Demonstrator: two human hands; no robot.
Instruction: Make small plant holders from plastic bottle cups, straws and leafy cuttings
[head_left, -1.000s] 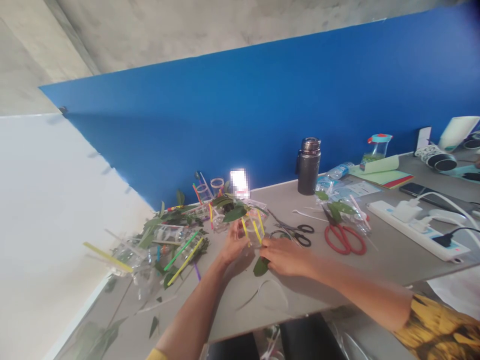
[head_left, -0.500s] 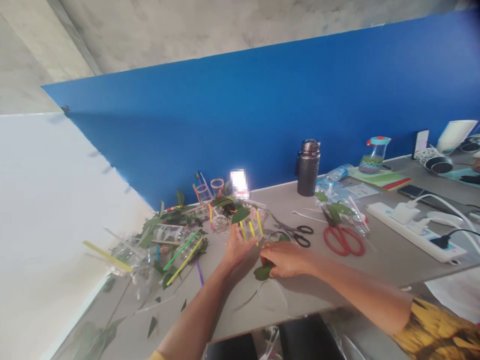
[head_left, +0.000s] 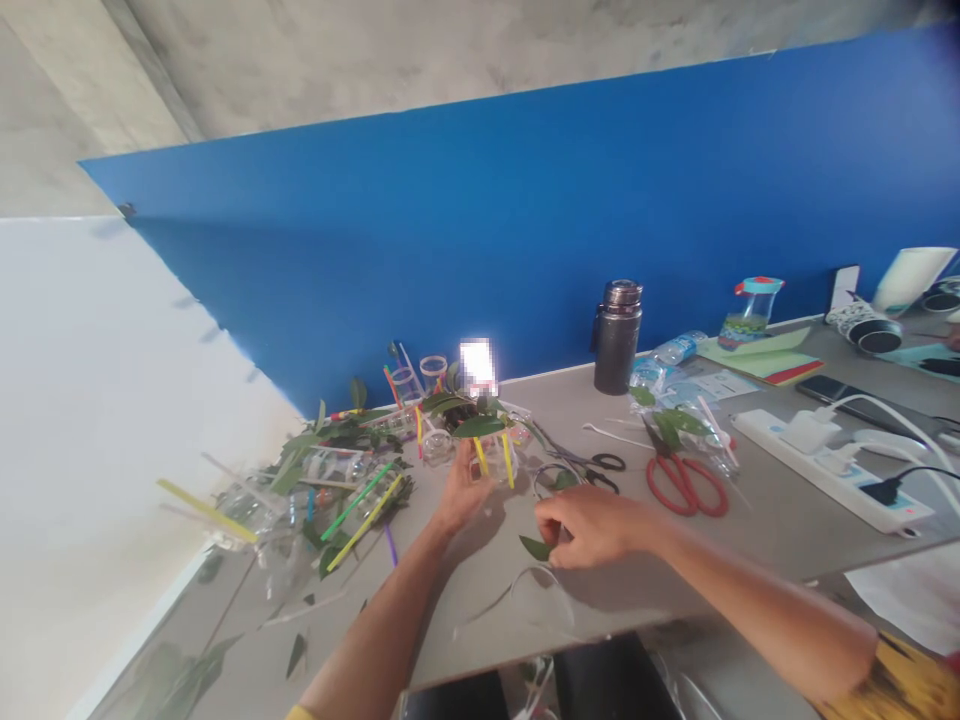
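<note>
My left hand grips the near left side of a clear plastic piece fitted with yellow straws; its exact shape is hard to make out. A broad green leaf lies across the top of this piece. Between the curled fingers of my right hand is a green leaf, held low over the grey table, its tip pointing left. Just behind that hand sit black-handled scissors and a coil of clear strip. A thin clear loop lies in front.
Cut leaves, straws and plastic pieces crowd the left side. Red-handled scissors and a white power strip lie to the right. A dark thermos stands near the blue partition. The table's front edge is close.
My right hand has shifted slightly right with its leaf, away from the straw piece. My left hand has moved a little left, and the straw piece and its top leaf have tilted.
</note>
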